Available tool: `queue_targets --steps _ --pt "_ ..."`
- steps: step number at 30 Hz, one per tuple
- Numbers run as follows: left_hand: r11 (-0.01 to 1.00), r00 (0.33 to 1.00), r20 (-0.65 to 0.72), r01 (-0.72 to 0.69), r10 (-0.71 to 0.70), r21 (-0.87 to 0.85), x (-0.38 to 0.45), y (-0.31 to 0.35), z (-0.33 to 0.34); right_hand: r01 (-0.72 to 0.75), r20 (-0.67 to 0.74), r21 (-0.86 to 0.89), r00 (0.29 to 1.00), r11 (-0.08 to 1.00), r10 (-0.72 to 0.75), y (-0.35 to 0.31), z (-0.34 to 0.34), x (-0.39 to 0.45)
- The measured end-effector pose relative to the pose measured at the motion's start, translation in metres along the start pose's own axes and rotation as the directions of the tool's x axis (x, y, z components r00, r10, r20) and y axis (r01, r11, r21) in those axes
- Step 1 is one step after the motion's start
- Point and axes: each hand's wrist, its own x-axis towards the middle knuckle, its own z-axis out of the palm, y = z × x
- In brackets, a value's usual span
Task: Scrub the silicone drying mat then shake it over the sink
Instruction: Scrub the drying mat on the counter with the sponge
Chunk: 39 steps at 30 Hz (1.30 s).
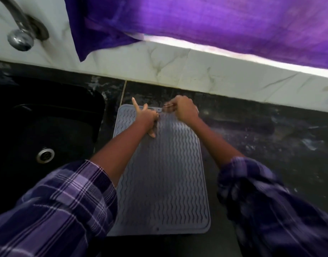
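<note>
Plaid sleeves frame my grey wavy-ribbed silicone mat, flat beside the black sink, long axis running away; left hand half-spread, right hand fisted, contents unclear, both at its far edge.

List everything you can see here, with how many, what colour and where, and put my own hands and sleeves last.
Drying mat: one, grey, wavy ridges, flat on the counter right of the sink.
Sink: one, black, left, metal drain.
Counter: one, dark, speckled.
Tap: one, chrome, top left.
Wall tiles: white, marbled, behind the counter.
Cloth: one, purple, hanging along the top.
Left hand: at the mat's far edge, forefinger out.
Right hand: fisted at the far edge; contents unclear.
Sleeves: two, purple plaid.
</note>
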Motion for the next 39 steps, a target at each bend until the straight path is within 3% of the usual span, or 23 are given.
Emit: queue_targets --steps 4,8,11,14,15,18,20,22,25,28,32,33,35,36,39 --pt "0.999 0.999 0.009 0.047 -0.046 -0.023 0.003 0.001 -0.002 0.009 0.000 -0.211 1.000 0.977 -0.009 -0.007 0.039 0.006" --pt "1.000 1.000 -0.011 -0.004 0.003 -0.018 0.000 -0.001 -0.006 0.058 0.054 -0.076 0.997 0.995 -0.054 0.010 0.052 -0.093" --pt "1.000 1.000 0.003 -0.014 0.014 -0.018 -0.004 -0.003 -0.010 0.206 0.357 0.004 0.914 0.979 -0.194 0.010 0.046 -0.165" --pt "1.000 1.000 0.009 -0.015 0.015 0.002 -0.010 0.000 -0.011 0.275 0.584 0.022 0.777 0.961 -0.236 0.005 0.017 -0.145" --pt "1.000 1.000 0.012 -0.010 0.010 0.007 -0.011 0.001 -0.010 0.280 0.568 0.038 0.784 0.959 -0.251 0.000 0.010 -0.125" --pt "0.999 1.000 -0.019 0.010 -0.011 -0.052 -0.013 0.001 -0.005 0.170 0.296 0.039 0.939 0.985 -0.174 -0.014 0.014 -0.065" --pt "0.991 0.999 -0.039 0.033 -0.038 -0.127 -0.014 0.002 -0.003 0.085 0.240 -0.097 0.969 0.992 -0.060 -0.026 0.033 -0.049" --pt "0.992 0.999 -0.018 0.037 -0.039 -0.117 -0.010 0.002 -0.003 0.103 0.191 -0.179 0.979 0.978 -0.068 -0.025 0.048 -0.062" --pt "1.000 1.000 0.015 -0.005 0.005 0.007 -0.013 0.002 -0.002 0.190 0.236 -0.155 0.960 0.970 -0.150 -0.012 0.052 -0.124" --pt "0.999 0.990 -0.142 -0.009 0.015 0.041 -0.023 0.001 0.010 0.201 0.355 -0.004 0.916 0.980 -0.186 -0.013 0.057 -0.215" --pt "0.989 0.983 -0.163 -0.061 0.083 0.136 -0.043 0.002 0.025 0.190 0.646 0.138 0.727 0.972 -0.233 -0.014 0.031 -0.229" --pt "0.986 0.988 -0.128 -0.065 0.086 0.156 -0.050 0.002 0.027 0.164 0.608 0.184 0.755 0.969 -0.243 -0.016 0.021 -0.216" --pt "0.986 0.994 -0.071 -0.070 0.082 0.152 -0.061 0.003 0.035 0.050 0.349 0.227 0.928 0.973 -0.129 -0.017 0.010 -0.182" --pt "0.988 0.995 -0.058 -0.075 0.084 0.131 -0.067 0.004 0.041 0.021 0.216 0.190 0.974 0.982 -0.062 -0.015 0.011 -0.169" --pt "0.991 0.991 -0.104 -0.075 0.087 0.110 -0.080 0.007 0.053 0.003 0.158 -0.222 0.987 0.975 0.032 -0.018 0.037 -0.166"
